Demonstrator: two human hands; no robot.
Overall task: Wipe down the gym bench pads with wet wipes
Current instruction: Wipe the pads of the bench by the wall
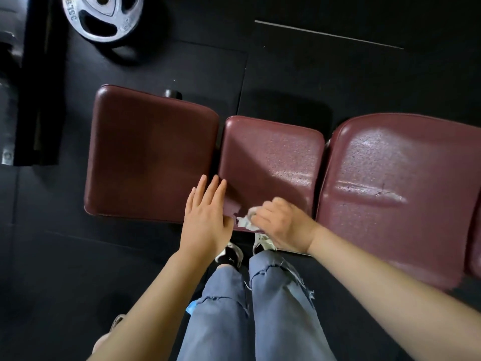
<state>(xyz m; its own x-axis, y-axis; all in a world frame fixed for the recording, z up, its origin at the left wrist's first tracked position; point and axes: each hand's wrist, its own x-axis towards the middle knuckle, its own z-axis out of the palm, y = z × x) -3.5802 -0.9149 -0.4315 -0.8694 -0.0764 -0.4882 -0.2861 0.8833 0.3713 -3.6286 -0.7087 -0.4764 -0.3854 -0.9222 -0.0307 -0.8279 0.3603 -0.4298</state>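
Note:
Three dark red bench pads lie side by side: a left pad (pixel 148 155), a smaller middle pad (pixel 270 160) and a large right pad (pixel 395 183). The middle and right pads shine wet. My right hand (pixel 283 222) is shut on a crumpled white wet wipe (pixel 246 218), pressing it onto the near left corner of the middle pad. My left hand (pixel 205 217) lies flat with fingers apart, holding nothing, over the gap between the left and middle pads at their near edge.
A silver weight plate (pixel 102 16) lies on the black rubber floor at the top left, next to a black machine frame (pixel 39 95). My legs in torn blue jeans (pixel 250 308) and my shoes stand close against the bench's near side.

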